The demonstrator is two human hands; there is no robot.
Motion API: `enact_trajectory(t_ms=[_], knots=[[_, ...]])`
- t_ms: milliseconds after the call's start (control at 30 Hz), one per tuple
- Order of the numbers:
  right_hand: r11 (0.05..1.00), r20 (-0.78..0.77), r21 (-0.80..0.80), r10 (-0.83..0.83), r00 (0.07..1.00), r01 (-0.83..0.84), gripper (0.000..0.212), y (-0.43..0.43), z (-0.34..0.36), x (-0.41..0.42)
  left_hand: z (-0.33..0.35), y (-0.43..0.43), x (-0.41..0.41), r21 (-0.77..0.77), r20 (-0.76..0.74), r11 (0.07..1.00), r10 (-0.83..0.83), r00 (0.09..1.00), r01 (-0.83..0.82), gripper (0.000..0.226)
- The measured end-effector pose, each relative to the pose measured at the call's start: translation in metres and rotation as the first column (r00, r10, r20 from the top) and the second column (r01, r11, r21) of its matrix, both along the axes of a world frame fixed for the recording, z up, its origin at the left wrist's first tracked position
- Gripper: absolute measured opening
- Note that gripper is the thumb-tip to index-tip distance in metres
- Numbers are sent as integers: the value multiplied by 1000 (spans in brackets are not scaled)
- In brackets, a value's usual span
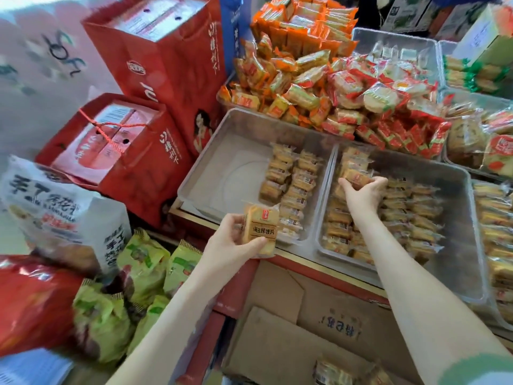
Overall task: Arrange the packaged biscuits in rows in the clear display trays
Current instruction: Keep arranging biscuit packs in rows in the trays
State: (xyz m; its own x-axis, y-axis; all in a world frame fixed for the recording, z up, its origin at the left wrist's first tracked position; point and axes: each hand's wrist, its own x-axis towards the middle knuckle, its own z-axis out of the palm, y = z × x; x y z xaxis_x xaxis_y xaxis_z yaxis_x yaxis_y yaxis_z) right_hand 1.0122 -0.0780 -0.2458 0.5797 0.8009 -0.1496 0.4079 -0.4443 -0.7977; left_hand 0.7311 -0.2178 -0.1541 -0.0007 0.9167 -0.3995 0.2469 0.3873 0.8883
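Nearest me, an open cardboard box [277,315] is sitting below the edge of the counter [327,276], with a few loose packets [336,373] showing at the bottom of my view. Off to my left, green bags [138,259] are piling up beside a big white sack [55,215].

Now my left hand [233,243]: it's holding one biscuit packet [261,226] upright, thumb across the front and fingers curling round the back, right at the near edge of the left tray [222,159]. That clear tray is carrying two rows of packets [291,187] along its right side, and the rest of its floor is showing bare.

Further out, my right arm is reaching over the right tray [458,218]. My right hand [363,194] is pinching a second packet [356,176] from above, fingers and thumb closing round its ends, near the tray's far left corner. Under it, rows of biscuits [402,218] are running across the left and middle of the tray, with the right part showing bare plastic.

Beyond both trays, a heap of orange and yellow snack packs [294,84] is spilling next to red-wrapped round crackers [374,95]. Far left, two red gift bags [166,79] are standing right beside the left tray.
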Motion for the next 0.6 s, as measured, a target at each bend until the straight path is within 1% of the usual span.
enact_trajectory(t_ms=[67, 100, 133, 167, 200, 233, 267, 300, 333, 367, 400, 433, 500, 600], knots=[[994, 144, -104, 57, 988, -42, 70, -1, 4, -1, -1, -4, -2, 23, -65, 998, -50, 997, 51, 36], [992, 195, -114, 82, 977, -60, 76, -4, 12, -4, 0, -5, -2, 42, -100, 995, -81, 992, 86, 36], [992, 238, -78, 116, 964, -100, 82, -10, 23, -9, 2, -7, -1, 65, -130, 990, -116, 985, 125, 38], [983, 265, -16, 179, 948, -181, 86, -19, 38, -16, 5, -9, 1, 88, -155, 982, -152, 976, 167, 40], [954, 251, 38, 278, 927, -296, 87, -33, 57, -25, 8, -11, 2, 114, -178, 972, -185, 966, 207, 42], [896, 173, 72, 421, 890, -438, 84, -51, 79, -33, 11, -12, 4, 140, -195, 960, -211, 958, 240, 44], [801, 58, 79, 591, 805, -594, 79, -70, 100, -41, 14, -13, 6, 176, -198, 948, -228, 953, 263, 45], [674, -56, 59, 738, 672, -736, 73, -91, 119, -49, 18, -14, 8, 226, -194, 934, -237, 952, 278, 46], [553, -133, 32, 828, 544, -833, 68, -110, 131, -55, 20, -15, 10, 285, -190, 915, -239, 952, 286, 47], [478, -167, 8, 867, 470, -878, 61, -127, 137, -58, 23, -16, 13, 344, -189, 893, -236, 953, 289, 47], [464, -168, -2, 873, 458, -886, 54, -141, 137, -61, 24, -17, 15, 390, -190, 874, -230, 954, 289, 49], [493, -161, 14, 860, 485, -870, 49, -151, 135, -63, 26, -19, 18, 424, -198, 858, -224, 954, 289, 51], [579, -133, 86, 813, 566, -811, 47, -167, 127, -63, 28, -24, 23, 487, -256, 812, -219, 942, 321, 55], [645, -103, 209, 762, 640, -735, 41, -182, 117, -59, 26, -33, 28, 607, -296, 699, -242, 924, 377, 55]])
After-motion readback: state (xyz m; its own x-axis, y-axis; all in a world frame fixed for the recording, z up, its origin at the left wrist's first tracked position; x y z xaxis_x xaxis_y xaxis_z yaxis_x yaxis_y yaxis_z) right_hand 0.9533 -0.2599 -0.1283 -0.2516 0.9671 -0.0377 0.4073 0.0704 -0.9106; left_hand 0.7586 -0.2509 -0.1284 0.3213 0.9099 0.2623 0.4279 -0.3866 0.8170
